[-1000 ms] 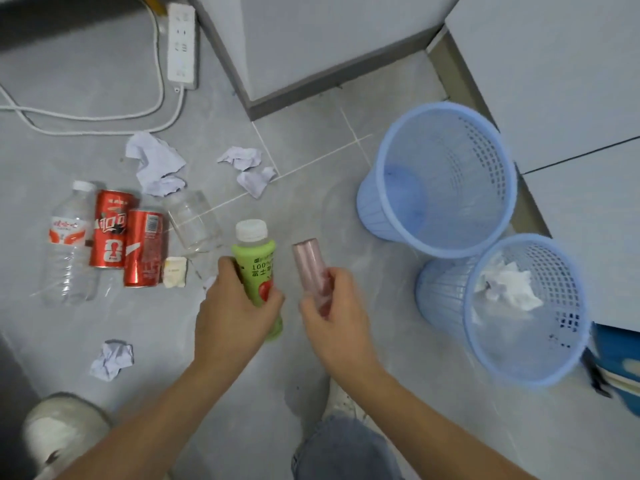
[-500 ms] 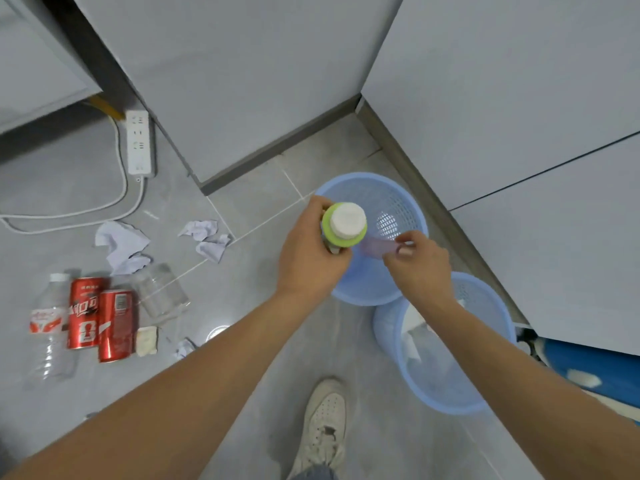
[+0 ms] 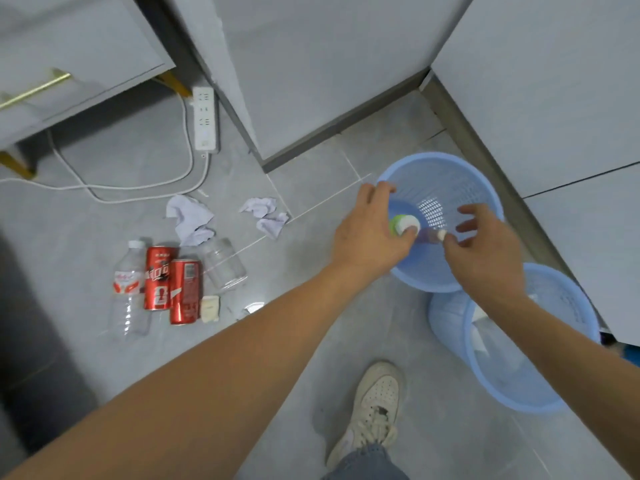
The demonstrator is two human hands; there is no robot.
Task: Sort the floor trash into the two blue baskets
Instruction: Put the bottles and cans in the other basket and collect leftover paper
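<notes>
Grey tile floor (image 3: 311, 341), far basket (image 3: 485, 188) under green bottle (image 3: 403, 225) and pink tube (image 3: 431, 235), both hands' fingers spread.

Green bottle (image 3: 403, 225): body hidden under left hand (image 3: 372, 233), only cap end shows. Pink item (image 3: 431, 235) by right hand (image 3: 485, 251): blurred, grip unclear. Near basket (image 3: 540, 403) partly behind right forearm; contents indistinct.

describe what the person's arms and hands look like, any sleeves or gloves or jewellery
Both forearms are bare as far as the frame shows, with no sleeves in view. The left hand and right hand wear no gloves, and no rings, watch or wristband are visible.
</notes>
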